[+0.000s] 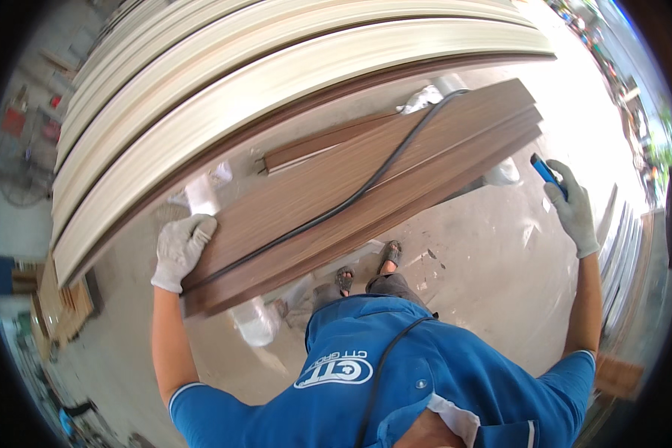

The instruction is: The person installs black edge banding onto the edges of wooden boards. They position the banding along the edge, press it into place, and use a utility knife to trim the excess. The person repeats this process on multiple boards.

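A long brown wood-grain panel (299, 213) with a stepped near edge lies across in front of me on supports. My left hand (181, 250), in a pale work glove, grips its left end, fingers on the upper face. Along the panel runs a black rubber strip or cable (366, 187), bending toward the far right end. My right hand (573, 205), also gloved, is held out past the panel's right end, apart from it. Its fingers are closed round a blue tool with a dark tip (548, 173), which looks like a utility knife.
Beyond the panel, several long cream-coloured profiles (291, 71) lie side by side. A narrower brown piece (328, 140) sits between. White-wrapped supports (257, 321) stand below the panel. Metal lengths (621, 257) are stacked at the right, a brown block (618, 375) near them, and a fan (28, 173) at far left.
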Demonstrator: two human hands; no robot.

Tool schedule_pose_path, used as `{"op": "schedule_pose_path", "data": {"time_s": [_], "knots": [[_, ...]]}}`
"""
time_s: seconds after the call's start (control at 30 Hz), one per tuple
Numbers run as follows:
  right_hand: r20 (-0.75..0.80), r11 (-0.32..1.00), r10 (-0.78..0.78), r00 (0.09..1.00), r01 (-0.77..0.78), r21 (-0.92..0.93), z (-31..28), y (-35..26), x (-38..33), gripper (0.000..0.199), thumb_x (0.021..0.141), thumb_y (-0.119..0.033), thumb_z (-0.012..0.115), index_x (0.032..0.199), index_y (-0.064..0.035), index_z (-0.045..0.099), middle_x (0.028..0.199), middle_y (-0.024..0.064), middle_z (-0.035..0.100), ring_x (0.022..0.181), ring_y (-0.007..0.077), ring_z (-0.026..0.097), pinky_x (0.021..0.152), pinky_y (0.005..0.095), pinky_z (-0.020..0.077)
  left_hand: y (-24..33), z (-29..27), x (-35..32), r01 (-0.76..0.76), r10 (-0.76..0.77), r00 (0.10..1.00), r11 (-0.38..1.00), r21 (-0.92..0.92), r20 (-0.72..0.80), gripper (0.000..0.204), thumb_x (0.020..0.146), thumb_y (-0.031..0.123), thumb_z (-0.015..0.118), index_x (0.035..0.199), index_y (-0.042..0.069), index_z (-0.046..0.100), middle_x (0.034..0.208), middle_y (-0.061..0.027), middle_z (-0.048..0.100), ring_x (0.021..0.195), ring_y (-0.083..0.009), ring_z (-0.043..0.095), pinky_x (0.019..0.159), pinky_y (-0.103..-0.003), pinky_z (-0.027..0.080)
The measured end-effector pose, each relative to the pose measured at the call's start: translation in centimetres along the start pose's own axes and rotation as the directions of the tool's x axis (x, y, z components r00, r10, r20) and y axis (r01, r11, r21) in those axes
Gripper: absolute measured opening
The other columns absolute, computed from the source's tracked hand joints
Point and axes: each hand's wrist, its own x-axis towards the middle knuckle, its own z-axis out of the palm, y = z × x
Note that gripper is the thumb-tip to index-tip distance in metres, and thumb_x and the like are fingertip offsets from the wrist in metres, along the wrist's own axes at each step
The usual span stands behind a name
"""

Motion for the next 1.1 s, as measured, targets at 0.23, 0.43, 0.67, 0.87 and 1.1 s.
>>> {"op": "schedule_pose_path", "data": {"time_s": [0.23,0.43,0.67,0.87,1.1], "knots": [[-0.146,0.971,-0.056,0.988,0.088,0.224,3.4,2.4,5.1,0.026,0.093,-0.024,0.071,0.107,-0.0025,0.069,0.078,0.0107,0.061,0.072,0.0169,0.058,0.069,0.0341,0.0468,13.6,5.4,9.4,-0.310,0.315,0.931,0.949,-0.054,0.185,0.087,0.090,0.075,0.058,0.145,0.008,0.054,0.127,-0.0271,0.067,0.118,-0.0449,0.064,0.100,-0.051,0.050],[0.102,0.927,-0.374,0.922,0.373,0.025,5.9,-0.6,20.3,0.032,0.094,-0.033,0.066,0.113,-0.0079,0.071,0.100,0.0186,0.072,0.097,0.0391,0.067,0.086,0.0473,0.0507,20.9,8.2,14.3,-0.429,0.432,0.896,0.902,-0.047,0.107,0.081,0.092,0.071,0.059,0.142,0.008,0.056,0.121,-0.0265,0.069,0.112,-0.0455,0.066,0.095,-0.054,0.052],[0.278,0.879,-0.459,0.844,0.477,0.003,5.3,1.9,30.3,0.036,0.093,-0.039,0.067,0.110,-0.0078,0.070,0.096,0.0150,0.073,0.090,0.0335,0.069,0.085,0.0449,0.0523,25.5,9.8,17.4,-0.382,0.402,0.909,0.908,-0.170,0.104,0.068,0.098,0.064,0.055,0.130,0.004,0.064,0.110,-0.0250,0.072,0.106,-0.0465,0.067,0.090,-0.053,0.053],[0.264,0.884,-0.166,0.950,0.024,0.467,1.6,15.6,35.0,0.033,0.092,-0.034,0.073,0.109,-0.0060,0.072,0.078,0.0008,0.065,0.065,0.0085,0.054,0.060,0.0259,0.0447,36.5,14.1,26.7,-0.297,0.370,0.894,0.912,-0.285,0.253,0.066,0.102,0.061,0.052,0.120,-0.001,0.069,0.105,-0.0270,0.072,0.105,-0.0450,0.066,0.092,-0.046,0.052],[0.486,0.639,-0.122,0.865,-0.307,0.705,14.5,31.0,32.7,0.038,0.087,-0.022,0.074,0.120,-0.0042,0.072,0.077,-0.0006,0.063,0.067,0.0076,0.055,0.059,0.0251,0.0435,44.2,17.7,33.8,0.182,0.140,0.885,0.773,-0.607,0.443,0.045,0.100,0.039,0.069,0.118,-0.002,0.073,0.105,-0.0012,0.073,0.097,-0.0113,0.061,0.092,-0.030,0.048]]}}
